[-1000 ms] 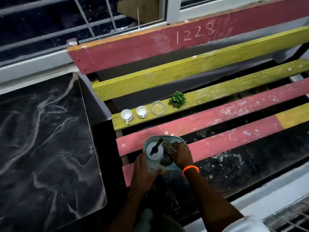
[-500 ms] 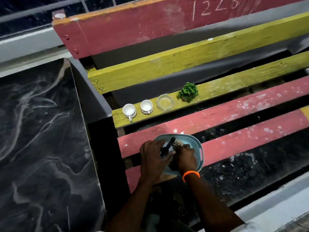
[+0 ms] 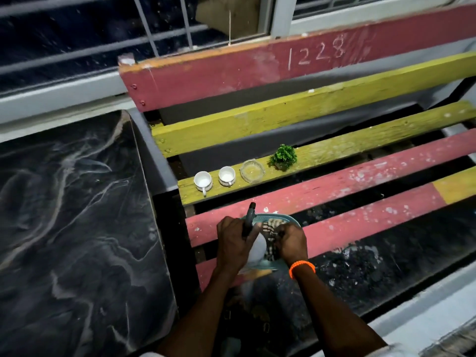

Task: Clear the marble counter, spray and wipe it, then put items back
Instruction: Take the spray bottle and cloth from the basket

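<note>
White spray bottle (image 3: 257,247) in gripping left hand (image 3: 235,242), cloth (image 3: 271,230) in right hand (image 3: 292,240), may tip the teal basket (image 3: 288,219) beneath.

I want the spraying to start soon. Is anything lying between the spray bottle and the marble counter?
Nothing visible. The left hand grips the spray bottle over the basket; only the bench end and a dark gap separate it from the bare counter.
</note>
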